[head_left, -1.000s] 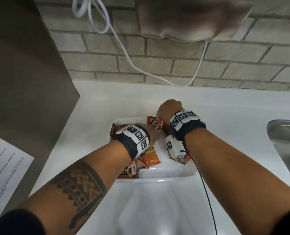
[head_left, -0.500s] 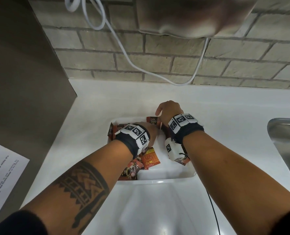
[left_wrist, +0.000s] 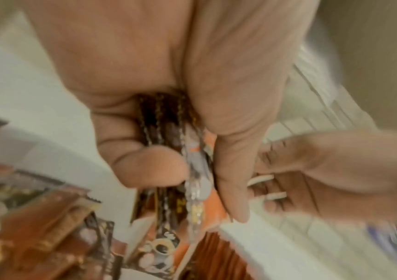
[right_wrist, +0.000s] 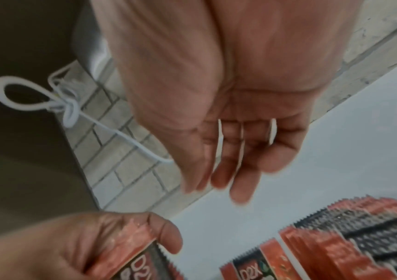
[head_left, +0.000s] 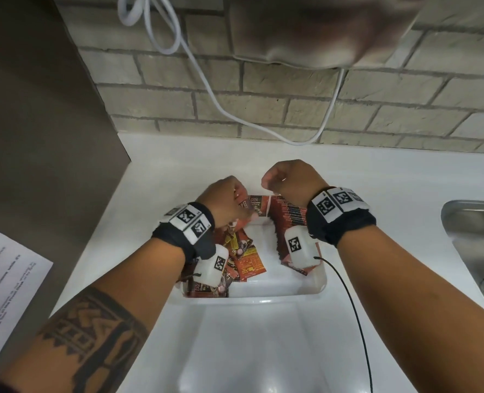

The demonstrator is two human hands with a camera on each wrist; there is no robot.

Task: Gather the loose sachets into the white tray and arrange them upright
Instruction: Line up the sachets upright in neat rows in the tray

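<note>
white counter | brick wall | steel sink right

A smooth white desk is seen below a brick wall; a rectangular white plastic tray is set on it at centre, a steel sink at the right.

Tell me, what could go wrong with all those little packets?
The left hand grips several sachets bunched together at once, so one might slip out as they go in. The upright row along the right side of the white tray stands packed close; a bump from the right hand just above it could tip it. The loose pile lying flat might get in the way.
</note>
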